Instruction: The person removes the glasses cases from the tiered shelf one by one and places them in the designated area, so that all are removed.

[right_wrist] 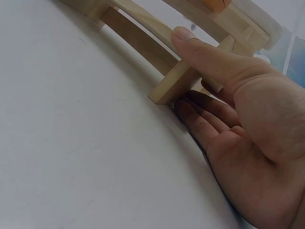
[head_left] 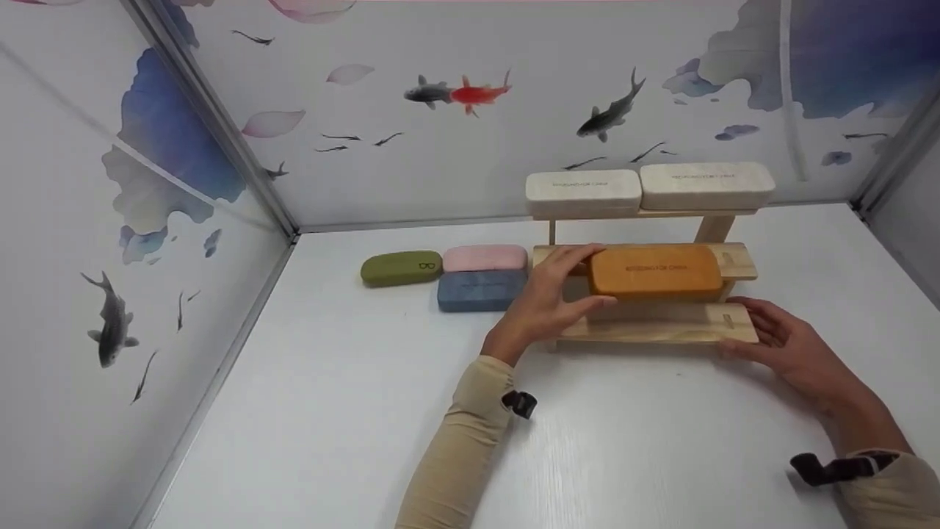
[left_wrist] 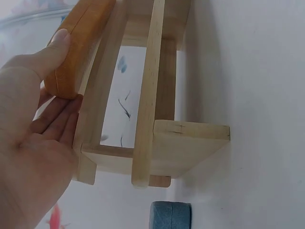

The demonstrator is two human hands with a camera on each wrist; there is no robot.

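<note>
We find the left hand (head_left: 547,297) pinching the left end of the orange case (head_left: 657,272) at the front edge of the middle board of the wooden rack (head_left: 653,332); whether that board bears it, we cannot tell. The right hand (head_left: 797,345), apart from the left, grips the lowest board's right end. Lettering on the orange case and on the white cases (head_left: 584,192) along the rack's top is too small for us to read. Toward the back edge of the bench (head_left: 330,411) lie a pink case (head_left: 485,258), a blue case (head_left: 477,294) and a green case (head_left: 396,270) bearing a spectacles emblem.
</note>
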